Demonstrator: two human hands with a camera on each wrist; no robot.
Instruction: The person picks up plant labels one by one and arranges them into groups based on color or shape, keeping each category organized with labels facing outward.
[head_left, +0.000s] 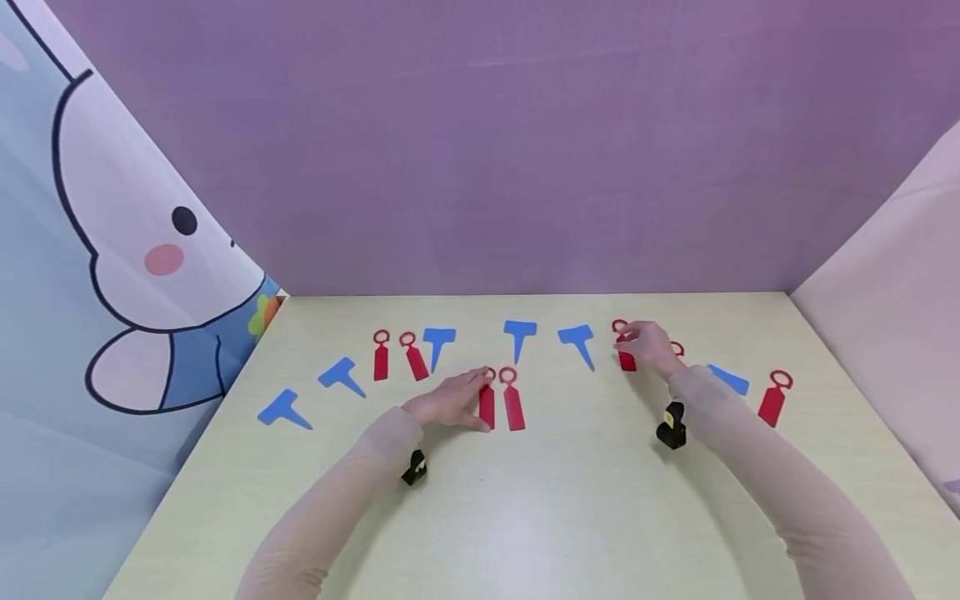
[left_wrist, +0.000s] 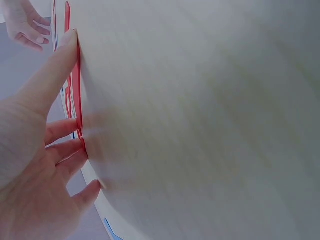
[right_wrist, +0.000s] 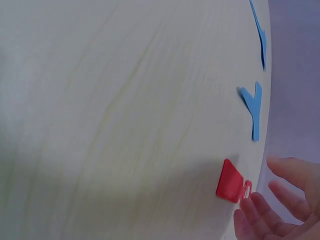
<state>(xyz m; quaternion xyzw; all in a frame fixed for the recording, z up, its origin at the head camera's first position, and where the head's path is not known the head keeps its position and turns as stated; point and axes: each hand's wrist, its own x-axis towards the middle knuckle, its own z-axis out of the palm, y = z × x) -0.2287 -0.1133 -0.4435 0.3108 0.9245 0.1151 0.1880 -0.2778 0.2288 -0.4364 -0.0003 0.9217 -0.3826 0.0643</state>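
My left hand (head_left: 450, 402) lies low over the middle of the table, touching a flat red tag with a ring top (head_left: 487, 410). In the left wrist view the thumb meets one end of that red tag (left_wrist: 76, 95), with the fingertips spread near its other end. Just to its right lies a matching red tag (head_left: 513, 410). Farther right, my right hand (head_left: 651, 346) hovers at another red ring-top tag (head_left: 627, 362). The right wrist view has its loosely extended fingers overlapping the ring of this red tag (right_wrist: 230, 182), and the thumb stands apart from them.
Blue T-shaped tags (head_left: 520, 330) and more red tags (head_left: 381, 363) form an arc across the pale table (head_left: 585, 517). A red ring (head_left: 678, 348) and a blue piece (head_left: 727, 380) are partly covered by the right arm. A purple backdrop (head_left: 525, 167) rises behind the far edge.
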